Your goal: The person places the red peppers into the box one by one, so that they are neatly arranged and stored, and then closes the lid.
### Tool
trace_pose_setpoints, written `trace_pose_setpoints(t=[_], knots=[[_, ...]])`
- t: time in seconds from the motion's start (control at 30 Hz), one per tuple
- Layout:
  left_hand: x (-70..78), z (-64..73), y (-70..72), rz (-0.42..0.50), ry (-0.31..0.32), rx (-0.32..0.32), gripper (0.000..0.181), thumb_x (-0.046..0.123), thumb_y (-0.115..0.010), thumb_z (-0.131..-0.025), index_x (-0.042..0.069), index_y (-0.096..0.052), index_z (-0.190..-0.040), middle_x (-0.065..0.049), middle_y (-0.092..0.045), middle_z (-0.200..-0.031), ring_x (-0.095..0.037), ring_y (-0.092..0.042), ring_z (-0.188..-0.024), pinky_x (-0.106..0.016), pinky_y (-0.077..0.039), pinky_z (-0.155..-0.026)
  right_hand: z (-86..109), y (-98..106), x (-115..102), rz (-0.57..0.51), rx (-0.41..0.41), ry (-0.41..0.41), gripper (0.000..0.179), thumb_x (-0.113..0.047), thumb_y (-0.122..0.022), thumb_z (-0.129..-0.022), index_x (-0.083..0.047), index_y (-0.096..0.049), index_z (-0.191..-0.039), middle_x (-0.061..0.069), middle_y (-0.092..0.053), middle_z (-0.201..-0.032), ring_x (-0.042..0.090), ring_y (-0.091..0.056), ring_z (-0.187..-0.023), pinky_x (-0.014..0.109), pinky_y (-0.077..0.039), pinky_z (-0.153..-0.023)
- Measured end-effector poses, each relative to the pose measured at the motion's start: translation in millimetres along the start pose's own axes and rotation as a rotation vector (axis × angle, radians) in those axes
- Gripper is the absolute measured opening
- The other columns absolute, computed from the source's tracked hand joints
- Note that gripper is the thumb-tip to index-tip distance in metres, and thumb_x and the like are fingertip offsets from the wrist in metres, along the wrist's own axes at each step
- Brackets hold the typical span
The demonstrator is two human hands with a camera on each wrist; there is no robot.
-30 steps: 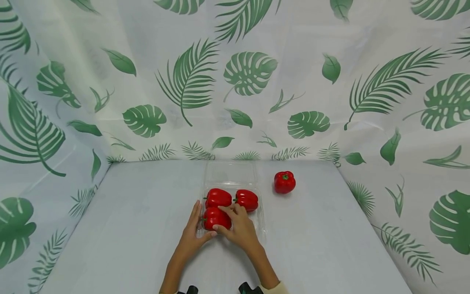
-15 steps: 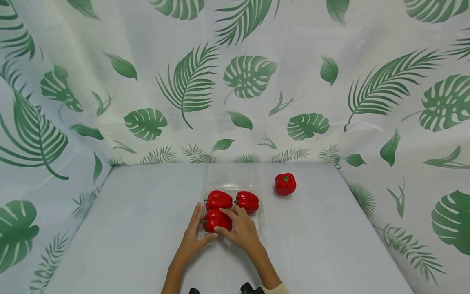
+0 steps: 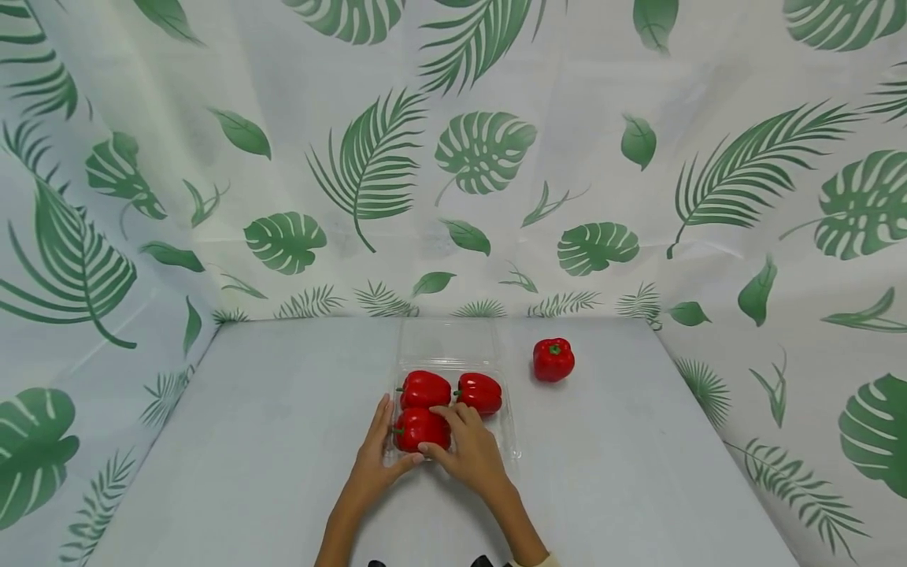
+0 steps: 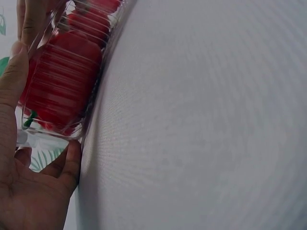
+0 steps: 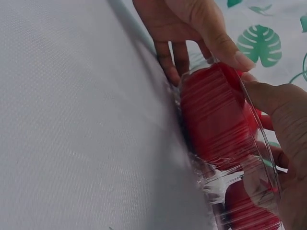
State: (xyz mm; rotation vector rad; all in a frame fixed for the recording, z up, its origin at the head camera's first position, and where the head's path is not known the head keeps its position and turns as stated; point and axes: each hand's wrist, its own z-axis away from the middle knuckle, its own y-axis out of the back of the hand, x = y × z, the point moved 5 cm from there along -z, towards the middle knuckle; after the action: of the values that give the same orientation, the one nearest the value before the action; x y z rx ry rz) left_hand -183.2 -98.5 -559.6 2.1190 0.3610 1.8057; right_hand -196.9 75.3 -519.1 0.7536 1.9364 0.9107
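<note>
A hinged clear plastic container (image 3: 512, 441) holds 3 red bell peppers lying on their sides. The front left bell pepper (image 3: 416, 430) is between my right hand's (image 3: 473, 455) thumb and fingers, its green stem pointing left. Behind it lie another bell pepper (image 3: 427, 387) and, to the right, a third bell pepper (image 3: 483, 391). My left hand (image 3: 370, 461) holds the container's front left corner, thumb at the front rim and fingers along the left side. The left wrist view shows the front pepper (image 4: 64, 79) through the ribbed wall.
The container's clear lid (image 3: 449, 340) lies folded back behind it. A fourth-side neighbour, a lone red bell pepper (image 3: 553, 360), stands stem up on the white table (image 3: 616, 472) at the back right. A leaf-patterned curtain (image 3: 482, 157) surrounds the table's back and sides.
The head view has shifted slightly, so everything sits a little lower in it. Both hands keep their places at the container and the front bell pepper.
</note>
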Motion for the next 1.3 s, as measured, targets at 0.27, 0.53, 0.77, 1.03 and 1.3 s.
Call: trace_pose_setpoints(t=[0.27,0.53,0.77,1.03,1.3], knots=[[0.2,-0.4,0.6,0.003,-0.004,-0.005,0.101,0.041,-0.079,-0.079,0.015,-0.021,-0.157,-0.001,-0.013,-0.165,-0.032,-0.016,-0.151,-0.051,-0.034,-0.112,-0.6,3.2,-0.1,-0.058,0.025,0.004,0.055,-0.048,-0.077,-0.079,-0.019,-0.065,-0.124,0.002,-0.062,-0.112,0.016,-0.059,-0.103,0.035,-0.061,-0.080],[-1.3,-0.9,0.4,0.007,0.013,-0.012,0.101,0.041,-0.079,-0.078,0.016,-0.020,-0.157,0.001,-0.012,-0.165,-0.031,-0.015,-0.152,-0.050,-0.031,-0.114,-2.9,3.9,0.7,-0.046,0.032,-0.015,0.056,-0.049,-0.080,-0.075,-0.019,-0.069,-0.121,0.000,-0.065,-0.105,0.013,-0.060,-0.096,0.032,-0.060,-0.082],[0.2,-1.0,-0.6,0.004,0.008,-0.006,0.102,0.040,-0.079,-0.079,0.015,-0.020,-0.157,-0.001,-0.012,-0.165,-0.033,-0.016,-0.151,-0.052,-0.033,-0.113,-3.3,5.6,1.9,-0.046,0.022,-0.003,0.059,-0.047,-0.083,-0.072,-0.019,-0.068,-0.122,-0.001,-0.065,-0.102,0.009,-0.057,-0.089,0.027,-0.059,-0.078],[-1.0,0.5,-1.1,0.006,0.014,-0.004,0.101,0.041,-0.079,-0.079,0.016,-0.021,-0.157,0.001,-0.014,-0.165,-0.031,-0.017,-0.151,-0.050,-0.033,-0.113,-1.6,6.8,4.8,-0.131,-0.028,-0.016,0.058,-0.041,-0.084,-0.074,-0.016,-0.066,-0.124,0.003,-0.066,-0.104,0.013,-0.059,-0.090,0.030,-0.059,-0.082],[-0.6,0.7,-1.1,-0.002,0.018,-0.002,0.101,0.042,-0.079,-0.079,0.018,-0.021,-0.157,0.000,-0.014,-0.165,-0.031,-0.018,-0.151,-0.049,-0.035,-0.112,-2.4,6.3,6.5,-0.150,-0.043,-0.034,0.057,-0.038,-0.084,-0.074,-0.016,-0.065,-0.124,0.002,-0.066,-0.109,0.013,-0.060,-0.095,0.032,-0.059,-0.085]])
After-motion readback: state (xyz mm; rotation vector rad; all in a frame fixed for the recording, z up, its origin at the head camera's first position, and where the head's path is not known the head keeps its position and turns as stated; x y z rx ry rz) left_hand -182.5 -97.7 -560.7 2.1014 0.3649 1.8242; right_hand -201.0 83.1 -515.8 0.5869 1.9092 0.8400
